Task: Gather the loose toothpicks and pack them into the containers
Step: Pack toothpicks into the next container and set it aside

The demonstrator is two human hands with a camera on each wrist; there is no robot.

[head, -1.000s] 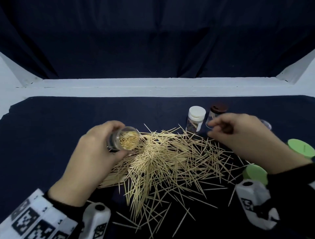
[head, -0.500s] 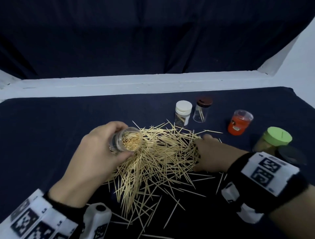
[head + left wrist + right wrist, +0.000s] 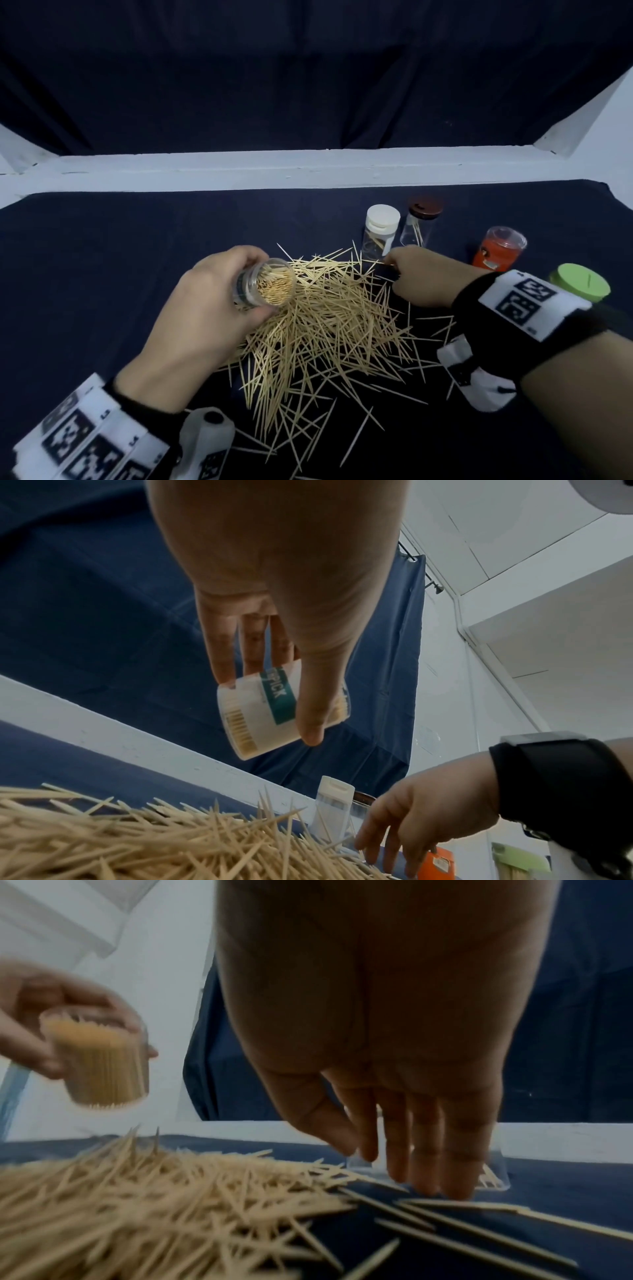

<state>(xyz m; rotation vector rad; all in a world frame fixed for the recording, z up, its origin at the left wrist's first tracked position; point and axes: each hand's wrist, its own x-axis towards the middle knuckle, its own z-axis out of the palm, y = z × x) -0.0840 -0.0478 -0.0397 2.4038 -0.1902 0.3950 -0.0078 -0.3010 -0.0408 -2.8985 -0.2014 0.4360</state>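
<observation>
On the dark cloth (image 3: 137, 274) most toothpicks (image 3: 329, 325) lie loose in a heap. Your left hand (image 3: 205, 308) grips one nearly full jar (image 3: 265, 286) above it; your right hand (image 3: 421, 277), fingers extended, reaches the heap's far edge. Much remains.

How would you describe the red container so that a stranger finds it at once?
Start at the big pile of loose toothpicks on the dark cloth and look past its far right edge. Four containers stand there; the red container is third from the left. It alone has a bright red-orange body, under a clear cap.
</observation>
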